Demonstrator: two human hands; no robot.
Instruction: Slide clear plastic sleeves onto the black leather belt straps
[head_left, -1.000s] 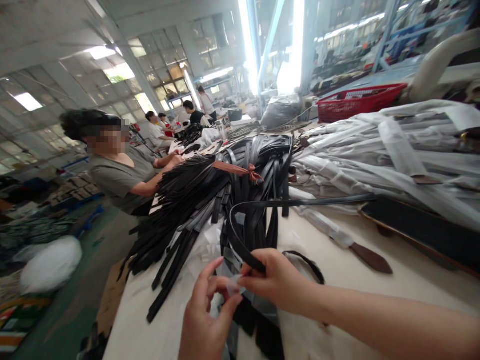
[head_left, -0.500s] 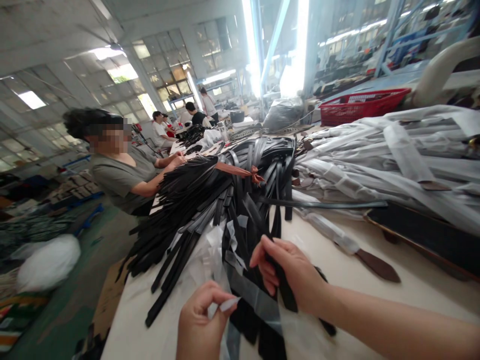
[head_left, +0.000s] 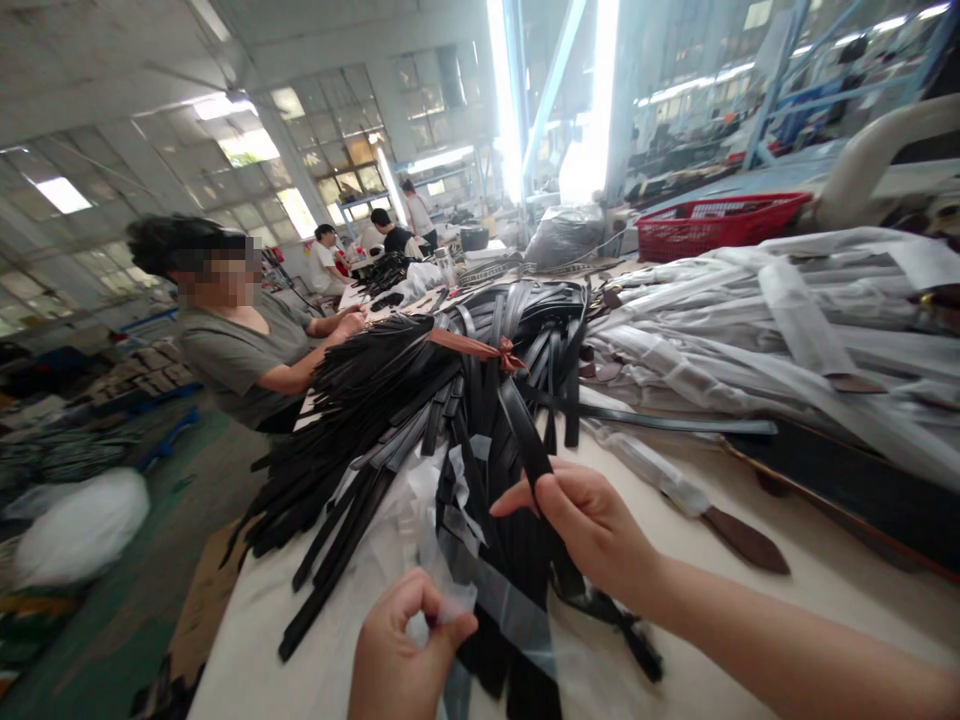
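My right hand (head_left: pixel 592 527) grips a black leather belt strap (head_left: pixel 526 437) near its end, and the strap rises from my fingers toward the heap. My left hand (head_left: pixel 403 650) pinches a piece of clear plastic film (head_left: pixel 457 600) at the heap's near edge. A band of this film lies across black belts under my hands. The large heap of black leather belts (head_left: pixel 397 430) is tied with a tan leather strip (head_left: pixel 469 345). Its lower part is partly hidden by my hands.
A cream table top (head_left: pixel 660 490) carries film-wrapped belts (head_left: pixel 787 340) at right, one with a brown pointed tip (head_left: pixel 746 540). A person in a grey shirt (head_left: pixel 240 360) works at the heap's far left side. A red basket (head_left: pixel 720 228) stands beyond.
My right hand has shifted up and to the right since a second ago and now lifts a strap end. My left hand has dropped lower, still pinching the film.
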